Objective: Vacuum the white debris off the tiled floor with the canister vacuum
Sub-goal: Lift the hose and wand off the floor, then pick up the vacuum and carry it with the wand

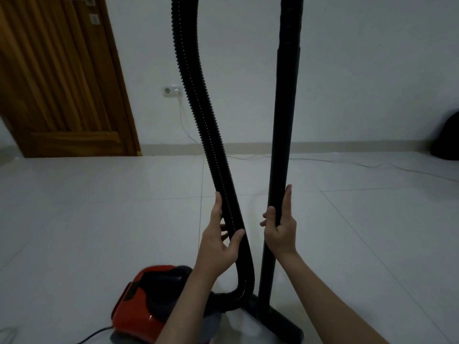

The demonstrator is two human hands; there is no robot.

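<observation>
A red and black canister vacuum (146, 304) sits on the white tiled floor (87, 219) near my feet. Its black ribbed hose (198, 100) rises from the canister's front and runs up out of the top of the frame. My left hand (221, 239) is wrapped around the hose low down. A black rigid wand (283, 120) stands upright to the right, ending in a flat floor head (285, 324) on the tiles. My right hand (282, 227) grips the wand at mid height. I can make out no white debris on the floor.
A wooden door (62, 78) stands at the back left. A wall socket (172, 90) holds a white plug, and its cord (347, 161) trails across the floor to the right. A dark object (447, 135) sits at the far right wall. A black cable (94, 335) lies by the canister.
</observation>
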